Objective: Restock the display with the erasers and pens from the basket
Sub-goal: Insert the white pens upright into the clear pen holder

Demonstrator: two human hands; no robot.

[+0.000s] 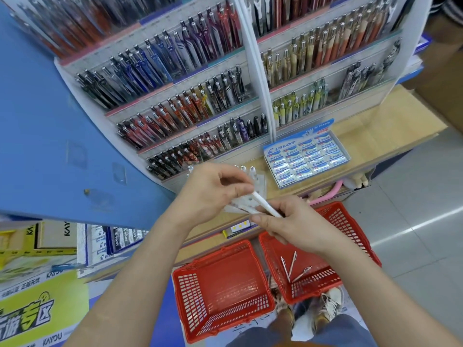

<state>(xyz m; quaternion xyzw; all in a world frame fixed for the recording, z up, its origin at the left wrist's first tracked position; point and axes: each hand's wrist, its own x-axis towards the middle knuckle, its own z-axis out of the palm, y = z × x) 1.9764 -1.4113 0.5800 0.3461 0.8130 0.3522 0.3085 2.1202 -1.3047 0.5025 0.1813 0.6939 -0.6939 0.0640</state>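
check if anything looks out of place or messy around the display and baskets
Nothing spilled or damaged. A few loose pens lie crisscrossed in the right red basket, and a small yellow-and-black item sits alone at the front edge of the wooden shelf. The eraser box looks full and tidy.

above the right red basket (pixel 347 222), left hand (pixel 215 192) and right hand (pixel 297 225) meet, fingers pinching white pens (pixel 266 207), forearms converging.

The right hand (pixel 300 229) hides the lower ends of the white pens (pixel 266 206) (tips unseen).
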